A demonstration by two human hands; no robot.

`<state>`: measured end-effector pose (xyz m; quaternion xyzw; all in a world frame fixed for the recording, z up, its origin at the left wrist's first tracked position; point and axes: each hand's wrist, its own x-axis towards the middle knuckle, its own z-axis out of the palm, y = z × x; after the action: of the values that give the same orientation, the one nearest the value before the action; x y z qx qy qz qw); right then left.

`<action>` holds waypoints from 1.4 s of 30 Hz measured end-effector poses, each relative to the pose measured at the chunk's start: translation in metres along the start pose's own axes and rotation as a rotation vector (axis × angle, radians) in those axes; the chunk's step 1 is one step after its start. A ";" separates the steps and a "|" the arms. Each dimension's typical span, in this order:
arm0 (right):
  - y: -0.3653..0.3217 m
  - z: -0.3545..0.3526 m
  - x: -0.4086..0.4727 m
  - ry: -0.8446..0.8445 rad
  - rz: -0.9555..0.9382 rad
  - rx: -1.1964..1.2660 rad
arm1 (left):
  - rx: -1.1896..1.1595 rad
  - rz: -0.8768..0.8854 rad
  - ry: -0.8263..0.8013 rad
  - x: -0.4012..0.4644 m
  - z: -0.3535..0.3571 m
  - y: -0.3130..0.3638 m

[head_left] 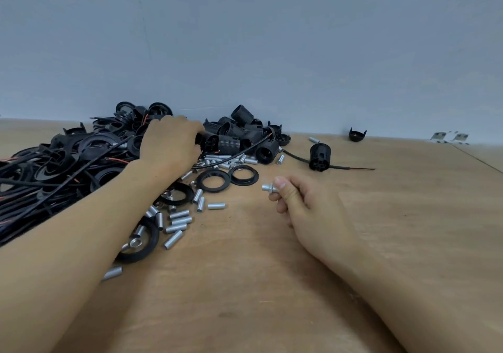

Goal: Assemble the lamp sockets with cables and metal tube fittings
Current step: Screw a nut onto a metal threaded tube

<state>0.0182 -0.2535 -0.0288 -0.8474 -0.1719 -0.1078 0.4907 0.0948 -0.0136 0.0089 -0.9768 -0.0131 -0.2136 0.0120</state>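
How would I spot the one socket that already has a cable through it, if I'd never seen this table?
Start at the pile of black sockets by the wall, then look right across the bare table. One socket stands alone there, beyond the right hand. Unlike the heaped ones, a black cable runs out both sides of it.

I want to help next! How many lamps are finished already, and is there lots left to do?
Only one looks done: the black ribbed socket with a cable through it, lying apart. In hand: the right hand pinches a short silver metal tube fitting, while the left hand reaches into the heap of loose black sockets. Lots remains: many scattered silver tubes and a tangle of black cables.
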 end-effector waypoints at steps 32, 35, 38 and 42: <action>-0.007 -0.011 -0.002 -0.077 -0.052 0.370 | -1.869 -0.244 -0.347 -0.102 -0.011 0.064; -0.007 -0.012 -0.001 -0.063 -0.102 0.393 | -1.849 -0.253 -0.361 -0.102 -0.012 0.064; -0.008 -0.011 -0.004 -0.025 -0.174 0.369 | -1.849 -0.246 -0.400 -0.101 -0.013 0.063; -0.009 -0.011 -0.005 0.021 -0.263 0.283 | -1.819 -0.268 -0.435 -0.101 -0.015 0.064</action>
<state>0.0102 -0.2602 -0.0180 -0.7390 -0.2894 -0.1546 0.5885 -0.0015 -0.0802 -0.0204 -0.6201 0.0446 0.0454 -0.7819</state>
